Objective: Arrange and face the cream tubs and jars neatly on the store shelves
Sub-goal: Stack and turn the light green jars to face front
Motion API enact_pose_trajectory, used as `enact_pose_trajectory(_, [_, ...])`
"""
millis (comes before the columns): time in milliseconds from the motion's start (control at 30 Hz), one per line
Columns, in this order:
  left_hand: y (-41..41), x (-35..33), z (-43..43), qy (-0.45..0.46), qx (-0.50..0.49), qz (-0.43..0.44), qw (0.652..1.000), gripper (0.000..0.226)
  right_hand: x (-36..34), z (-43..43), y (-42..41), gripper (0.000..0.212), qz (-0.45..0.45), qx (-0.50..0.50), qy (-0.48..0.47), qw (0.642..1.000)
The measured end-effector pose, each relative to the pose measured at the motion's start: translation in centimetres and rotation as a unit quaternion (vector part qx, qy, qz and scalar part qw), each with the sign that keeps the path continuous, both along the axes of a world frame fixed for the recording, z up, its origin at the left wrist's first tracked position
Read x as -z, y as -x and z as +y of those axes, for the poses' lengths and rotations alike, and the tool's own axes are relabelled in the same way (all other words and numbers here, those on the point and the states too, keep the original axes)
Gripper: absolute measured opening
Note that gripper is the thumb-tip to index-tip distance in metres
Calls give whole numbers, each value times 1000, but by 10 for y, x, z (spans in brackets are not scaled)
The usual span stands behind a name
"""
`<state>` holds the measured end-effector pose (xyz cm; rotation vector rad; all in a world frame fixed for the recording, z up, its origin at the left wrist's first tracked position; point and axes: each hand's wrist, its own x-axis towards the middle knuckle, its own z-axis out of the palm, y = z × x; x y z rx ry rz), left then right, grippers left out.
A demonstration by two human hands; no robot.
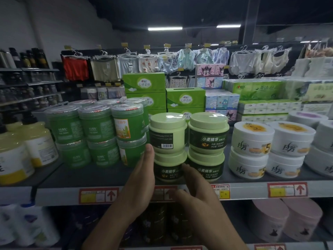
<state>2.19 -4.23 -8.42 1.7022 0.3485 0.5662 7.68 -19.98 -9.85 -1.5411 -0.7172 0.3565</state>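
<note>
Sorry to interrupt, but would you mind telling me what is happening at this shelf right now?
A person is facing stock on a store shelf. Both hands bracket the left stack of two pale green cream jars: the left hand lies flat against its left side, the right hand reaches its lower jar. The upper jar shows its barcode, not its front label. The neighbouring stack faces forward.

The pale green jars [187, 147] look like smooth plastic with glossy lids (ceiling light glints on them) and matt dark labels; the clear green tubs [97, 134] are shiny, translucent plastic; the shelf [90, 175] is matt grey; the white tubs [270, 148] are glossy.
</note>
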Motion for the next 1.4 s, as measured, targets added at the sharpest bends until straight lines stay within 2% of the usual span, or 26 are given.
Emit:
enact_pose_trajectory(67, [1, -3, 0, -5, 1, -13, 1000, 85, -3, -2, 1, 71, -25, 10, -16, 1000])
enact_pose_trajectory(233, [-3, -19, -3, -33, -50, -83, 995, 60, -13, 1, 0, 78, -71, 50, -52, 995])
enact_pose_trajectory(367, [-12, -26, 1, -63, -87, -113, 988, 82, -22, 5, -1, 85, -104, 59, -59, 991])
enact_pose_trajectory(500, [-20, -26, 2, -80, -79, -129, 985, 74, -24, 8, -4, 81, -124, 57, -53, 989])
enact_pose_trajectory(600, [-26, -23, 3, -91, -82, -138, 983, 86, -24, 8, -4, 81, -128, 60, -50, 989])
enact_pose_trajectory(900, [-33, -21, 0, -85, -97, -158, 979, 101, -23, 10, -2, 94, -105, 43, -76, 991])
enact_pose_trajectory(1100, [-34, -19, 10, -95, -111, -148, 978, 100, -25, 7, -1, 98, -108, 37, -76, 991])
enact_pose_trajectory(1267, [-34, -16, 23, -95, -90, -143, 981, 105, -27, 7, 3, 94, -133, 37, -73, 988])
enact_pose_trajectory(1400, [-33, -16, 33, -99, -63, -134, 984, 103, -28, 6, 4, 79, -131, 29, -76, 988])
